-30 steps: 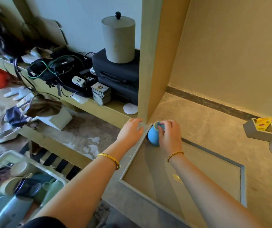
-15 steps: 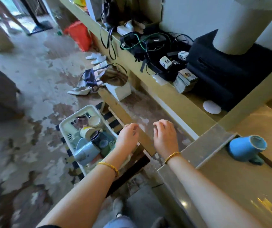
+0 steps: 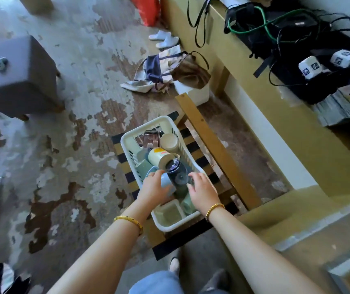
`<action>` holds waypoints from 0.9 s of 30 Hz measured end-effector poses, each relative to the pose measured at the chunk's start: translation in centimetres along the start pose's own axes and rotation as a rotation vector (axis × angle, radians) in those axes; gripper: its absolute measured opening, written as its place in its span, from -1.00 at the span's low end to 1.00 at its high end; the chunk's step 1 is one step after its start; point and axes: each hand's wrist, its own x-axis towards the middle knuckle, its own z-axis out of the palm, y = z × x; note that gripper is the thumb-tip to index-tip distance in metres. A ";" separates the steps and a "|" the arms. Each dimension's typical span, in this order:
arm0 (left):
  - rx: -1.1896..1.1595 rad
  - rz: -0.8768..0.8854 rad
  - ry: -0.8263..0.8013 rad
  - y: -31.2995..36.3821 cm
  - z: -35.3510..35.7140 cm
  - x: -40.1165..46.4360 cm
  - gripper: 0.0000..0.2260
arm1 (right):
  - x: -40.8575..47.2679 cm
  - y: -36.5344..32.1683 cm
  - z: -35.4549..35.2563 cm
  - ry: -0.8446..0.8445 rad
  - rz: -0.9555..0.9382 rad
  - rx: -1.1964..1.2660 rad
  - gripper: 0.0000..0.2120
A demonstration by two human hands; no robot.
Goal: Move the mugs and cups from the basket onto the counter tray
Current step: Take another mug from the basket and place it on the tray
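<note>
A white plastic basket (image 3: 127, 145) sits on a strapped wooden rack on the floor, holding several cups and mugs. A cream mug (image 3: 159, 157) lies on its side, with a beige cup (image 3: 169, 142) and a clear glass (image 3: 150, 135) behind it. My left hand (image 3: 152, 188) curls round a light blue mug (image 3: 166, 181) at the basket's left side. My right hand (image 3: 202, 188) has its fingers spread, the tips touching a dark glass cup (image 3: 177, 172). A green cup (image 3: 187, 205) lies under my right wrist. The tray's grey rim (image 3: 307, 237) shows at lower right.
The rack's wooden rail (image 3: 216, 149) runs along the basket's right side. A low shelf (image 3: 275, 107) on the right carries black bags, cables and stacked cards. Bags (image 3: 169, 71) and white slippers (image 3: 163, 38) lie on the worn floor, with a grey stool (image 3: 19, 77) at left.
The view swung from the counter tray, where a blue mug was set down, to the floor basket. Both hands came down into the basket; the left now holds a light blue mug.
</note>
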 end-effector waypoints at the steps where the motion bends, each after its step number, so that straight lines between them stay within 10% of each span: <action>1: 0.015 -0.012 -0.013 -0.9 -0.1 0.5 -0.47 | 0.7 -0.3 0.9 -0.037 0.049 0.034 -0.65; 11: 0.132 0.020 -0.105 -6.1 1.9 4.4 -0.32 | 5.9 0.1 7.4 -0.300 0.565 0.473 -0.39; 27: 0.467 0.153 0.039 -7.2 6.5 6.5 -0.10 | 8.0 -0.5 12.0 -0.171 0.834 1.115 -0.43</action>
